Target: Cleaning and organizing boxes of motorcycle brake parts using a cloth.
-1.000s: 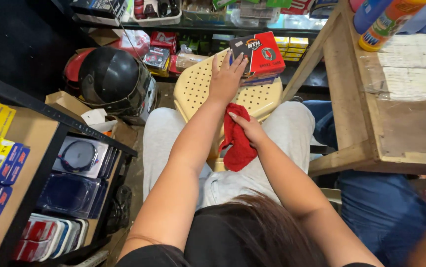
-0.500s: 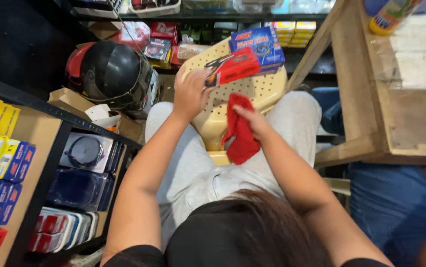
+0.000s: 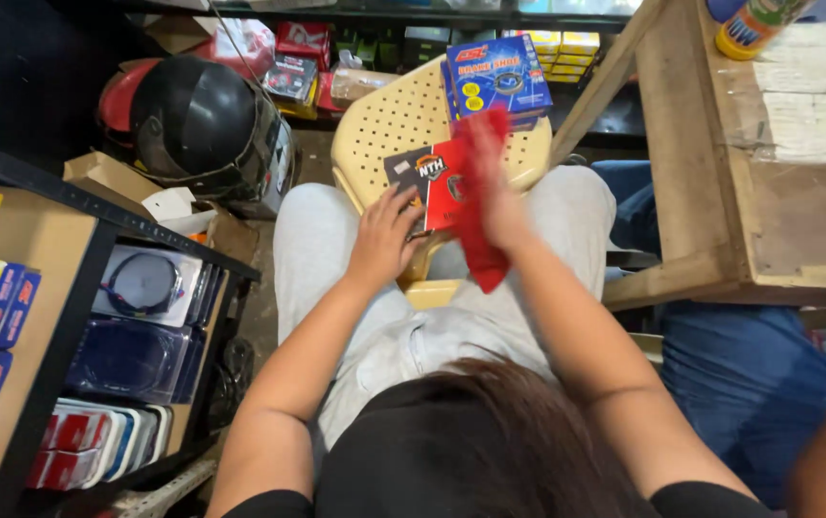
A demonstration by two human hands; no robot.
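Over the lap, the left hand (image 3: pixel 384 240) grips a small red-and-black box (image 3: pixel 429 182) by its edge, likely light and stiff, while the right hand (image 3: pixel 499 206) closes on a soft red cloth (image 3: pixel 475 245) against it, above the yellow chair (image 3: pixel 384 125).

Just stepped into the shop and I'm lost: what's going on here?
A seated person holds a flat red and black box in the left hand and presses a red cloth against it with the right hand. This happens over a cream perforated plastic chair, where a blue box lies. A black helmet sits to the left.
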